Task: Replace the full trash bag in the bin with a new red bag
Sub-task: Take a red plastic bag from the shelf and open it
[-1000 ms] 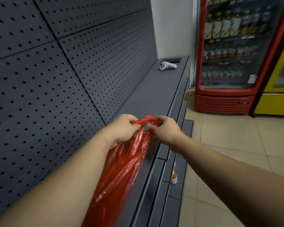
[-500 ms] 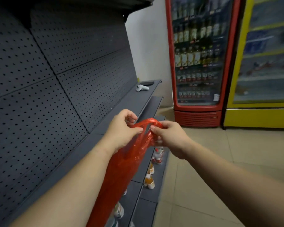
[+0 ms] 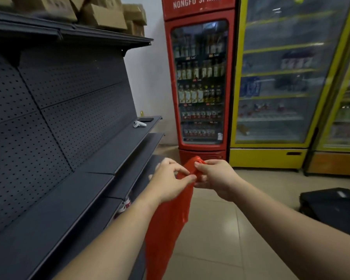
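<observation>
Single head-worn wide-angle view, facing forward and slightly down; hands (image 3: 190,178) close, mid-frame; shelf (image 3: 73,199) at left.

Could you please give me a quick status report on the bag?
Left hand and right hand both pinch red bag top. Bag hangs limp, unopened. No bin in view.

Dark grey metal shelf unit (image 3: 109,158) with pegboard back runs down the left; a white handheld controller (image 3: 139,124) and a flat black device (image 3: 146,119) lie on its far end, brown cardboard boxes (image 3: 101,15) up top; beige tiled floor (image 3: 220,229) carries a black bag (image 3: 331,207)
</observation>
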### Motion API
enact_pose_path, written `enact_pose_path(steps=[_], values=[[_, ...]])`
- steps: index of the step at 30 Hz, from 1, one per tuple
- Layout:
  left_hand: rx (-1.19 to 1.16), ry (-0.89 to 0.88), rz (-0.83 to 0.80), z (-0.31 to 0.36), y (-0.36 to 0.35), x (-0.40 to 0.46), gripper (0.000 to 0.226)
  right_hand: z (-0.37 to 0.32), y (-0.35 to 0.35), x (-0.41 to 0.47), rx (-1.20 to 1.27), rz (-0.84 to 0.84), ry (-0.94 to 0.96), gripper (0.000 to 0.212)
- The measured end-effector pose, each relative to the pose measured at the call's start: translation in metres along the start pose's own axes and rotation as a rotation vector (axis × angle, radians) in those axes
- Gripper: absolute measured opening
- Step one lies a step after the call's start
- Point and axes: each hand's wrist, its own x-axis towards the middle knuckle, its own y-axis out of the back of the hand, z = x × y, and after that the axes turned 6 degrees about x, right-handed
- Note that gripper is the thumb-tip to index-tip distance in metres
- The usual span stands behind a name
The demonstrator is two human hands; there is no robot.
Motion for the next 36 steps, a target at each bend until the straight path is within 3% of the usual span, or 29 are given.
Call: enact_pose_path(steps=[9,19,29,36], values=[[-0.105,-0.016,-0.185,0.014,-0.065,0.017,0.015,0.02,0.05,-0.011,-0.161,0.224,0.016,0.015],[-0.376,0.064,-0.347,-0.017,-0.128,0.015,0.008,0.073,0.096,-0.007,-0.373,0.55,0.001,0.022],[-0.565,0.237,-0.402,-0.08,-0.253,-0.043,0.012,0.207,0.145,-0.01,-0.556,0.578,-0.157,0.032],[-0.565,0.315,-0.377,-0.141,-0.359,-0.086,0.011,0.314,0.19,-0.006,-0.534,0.526,-0.224,0.029]])
